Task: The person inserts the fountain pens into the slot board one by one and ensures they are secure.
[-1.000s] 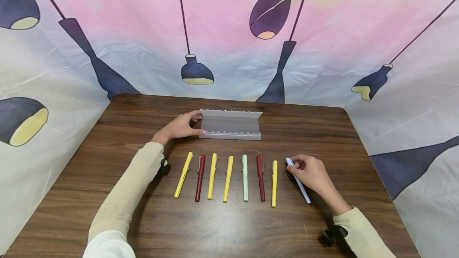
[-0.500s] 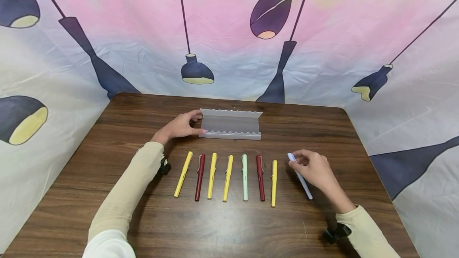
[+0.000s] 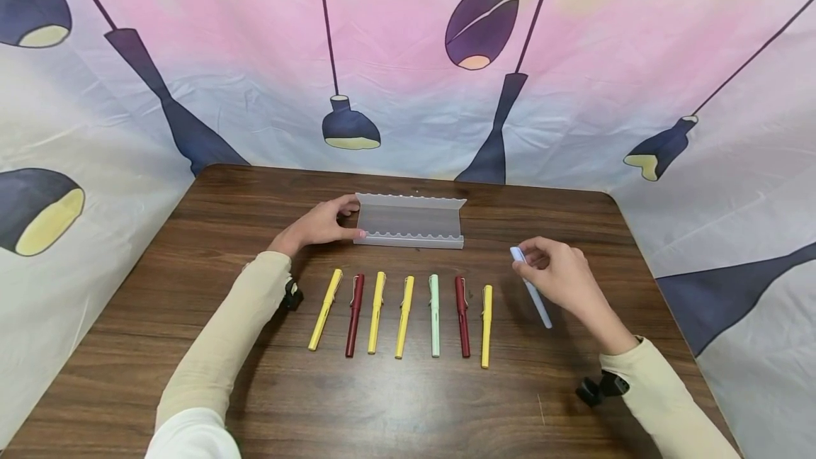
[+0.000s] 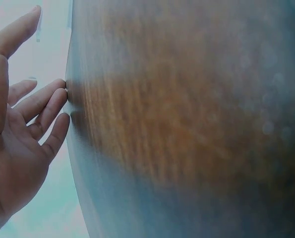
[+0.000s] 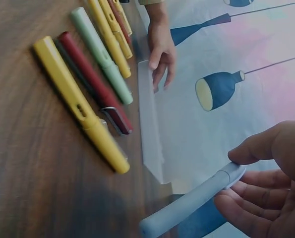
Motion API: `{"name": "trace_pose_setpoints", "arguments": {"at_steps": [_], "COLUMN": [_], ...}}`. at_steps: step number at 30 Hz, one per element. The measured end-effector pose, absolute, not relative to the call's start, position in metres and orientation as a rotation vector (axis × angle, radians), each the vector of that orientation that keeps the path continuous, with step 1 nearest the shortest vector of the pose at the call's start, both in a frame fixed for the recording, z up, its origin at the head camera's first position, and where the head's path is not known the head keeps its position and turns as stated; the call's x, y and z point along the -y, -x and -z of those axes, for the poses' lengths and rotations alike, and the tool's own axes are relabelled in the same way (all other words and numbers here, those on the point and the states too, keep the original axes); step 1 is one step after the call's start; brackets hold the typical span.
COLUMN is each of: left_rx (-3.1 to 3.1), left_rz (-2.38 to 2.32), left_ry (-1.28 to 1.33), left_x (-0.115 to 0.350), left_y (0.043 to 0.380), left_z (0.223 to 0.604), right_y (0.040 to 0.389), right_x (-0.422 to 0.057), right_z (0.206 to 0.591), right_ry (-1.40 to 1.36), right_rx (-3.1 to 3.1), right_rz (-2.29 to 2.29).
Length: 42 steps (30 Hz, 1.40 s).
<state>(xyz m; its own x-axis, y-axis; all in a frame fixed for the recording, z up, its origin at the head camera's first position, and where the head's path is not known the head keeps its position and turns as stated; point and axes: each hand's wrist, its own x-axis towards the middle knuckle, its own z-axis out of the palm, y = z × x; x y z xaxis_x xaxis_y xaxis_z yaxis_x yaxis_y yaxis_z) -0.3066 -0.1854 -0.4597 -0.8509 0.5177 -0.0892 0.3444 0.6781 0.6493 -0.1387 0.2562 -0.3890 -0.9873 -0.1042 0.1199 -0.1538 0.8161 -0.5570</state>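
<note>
A clear plastic pen tray (image 3: 409, 241) with scalloped long edges lies at the back of the table. My left hand (image 3: 319, 224) holds its left end, thumb at the near edge and fingers toward the far edge. In the left wrist view the left hand's fingers (image 4: 53, 101) look loosely bent; the tray hardly shows there. Between thumb and fingers my right hand (image 3: 561, 276) pinches a light blue pen (image 3: 535, 299) near its capped end. That pen slants above the table, lower end toward me, right of the row of pens.
In front of the tray lie several capped pens side by side: yellow pens (image 3: 326, 310), dark red pens (image 3: 355, 316) and a mint green pen (image 3: 435, 316). A printed cloth (image 3: 408, 55) hangs behind the wooden table (image 3: 382, 409).
My right hand has raised the light blue pen off the table and carried it away from me, toward the back. The left hand and the tray have stayed in place.
</note>
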Motion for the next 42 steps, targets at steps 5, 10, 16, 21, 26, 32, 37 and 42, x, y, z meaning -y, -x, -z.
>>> {"name": "trace_pose_setpoints", "arguments": {"at_steps": [5, 10, 16, 21, 26, 32, 37, 42], "left_rx": [-2.625, -2.621, -2.622, -2.623, -2.623, -2.619, -2.616, -2.62], "left_rz": [-0.934, -0.937, -0.937, -0.941, -0.939, -0.947, -0.951, -0.945], "left_ry": [-0.692, -0.694, -0.697, -0.696, -0.695, -0.7, -0.696, -0.69], "left_x": [0.186, 0.186, 0.186, 0.186, 0.186, 0.186, 0.186, 0.186], "left_y": [0.308, 0.309, 0.309, 0.309, 0.308, 0.308, 0.307, 0.307], "left_z": [0.46, 0.461, 0.46, 0.46, 0.46, 0.461, 0.461, 0.461], "right_y": [0.148, 0.155, 0.161, 0.166, 0.173, 0.184, 0.194, 0.205], "right_x": [-0.252, -0.248, -0.243, -0.237, -0.232, -0.222, -0.214, -0.206], "right_z": [0.381, 0.38, 0.38, 0.378, 0.376, 0.375, 0.374, 0.374], "right_ry": [-0.234, -0.249, -0.222, -0.18, -0.173, -0.153, -0.122, -0.127], "right_rx": [2.888, 2.818, 2.728, 2.646, 2.574, 2.482, 2.435, 2.408], "right_rz": [-0.884, -0.886, -0.951, -0.985, -1.037, -1.109, -1.177, -1.21]}}
